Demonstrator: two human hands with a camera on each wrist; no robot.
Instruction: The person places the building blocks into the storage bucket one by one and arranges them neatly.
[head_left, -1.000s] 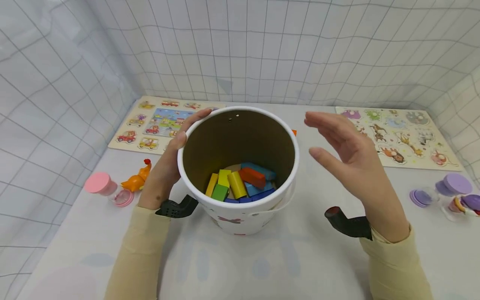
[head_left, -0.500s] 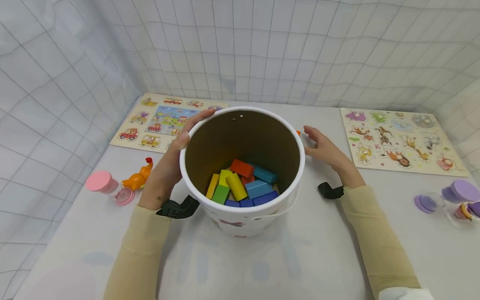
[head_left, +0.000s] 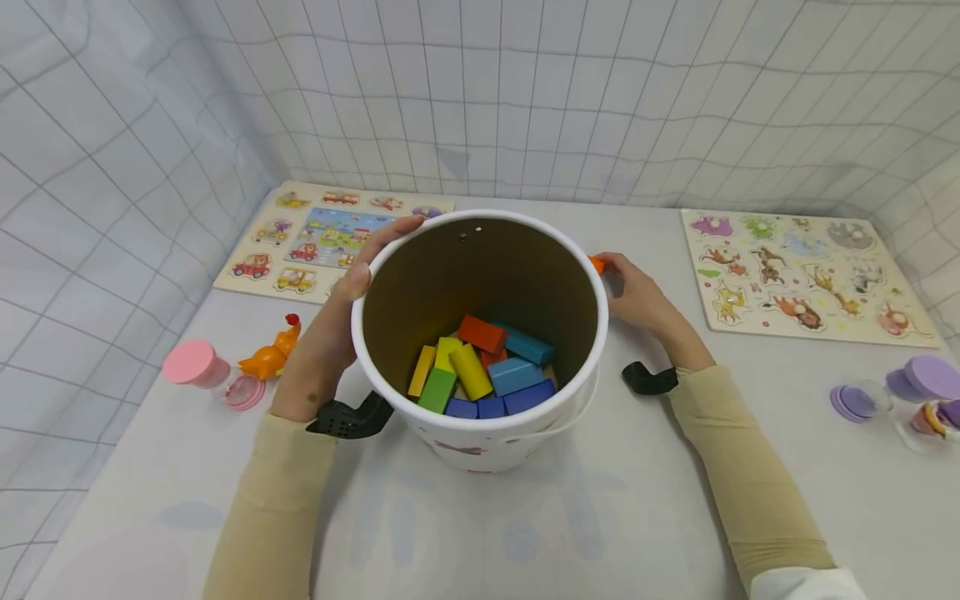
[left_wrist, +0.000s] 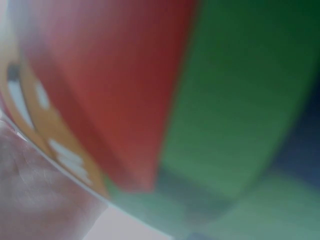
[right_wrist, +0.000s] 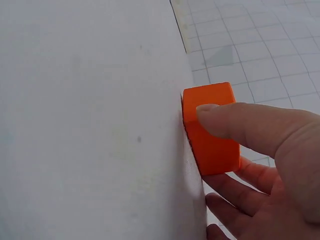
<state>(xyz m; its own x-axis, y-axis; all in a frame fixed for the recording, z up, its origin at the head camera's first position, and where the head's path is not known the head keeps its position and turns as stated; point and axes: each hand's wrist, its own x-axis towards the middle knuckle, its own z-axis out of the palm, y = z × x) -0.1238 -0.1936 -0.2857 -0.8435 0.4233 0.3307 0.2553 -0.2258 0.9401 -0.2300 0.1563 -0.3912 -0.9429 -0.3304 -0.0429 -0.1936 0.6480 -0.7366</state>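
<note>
In the head view a white bucket [head_left: 480, 429] stands in the middle with its mouth facing me. Several wooden blocks [head_left: 472, 371] lie in it, red, yellow, green and blue. My left hand [head_left: 337, 321] rests along the bucket's left outside, fingers stretched beside the rim. Up close, the left wrist view shows a blurred coloured print [left_wrist: 125, 100] and part of the palm. Beyond the bucket's right side, my right hand [head_left: 637, 296] pinches an orange block [right_wrist: 212, 145] between thumb and fingers. In the right wrist view that block is right at the white bucket wall [right_wrist: 100, 125].
A vehicle puzzle board [head_left: 266, 233] lies at back left, an animal puzzle board [head_left: 813, 279] at back right. An orange toy [head_left: 272, 354] and a pink-lidded container [head_left: 197, 364] sit left of my arm. Purple-lidded containers [head_left: 922, 377] stand at the far right. A gridded cloth wall [head_left: 525, 100] rises behind.
My right hand has gone from hovering open right of the bucket down behind its right side and taken hold of the orange block. A red block in the bucket has shifted. My left hand stays put.
</note>
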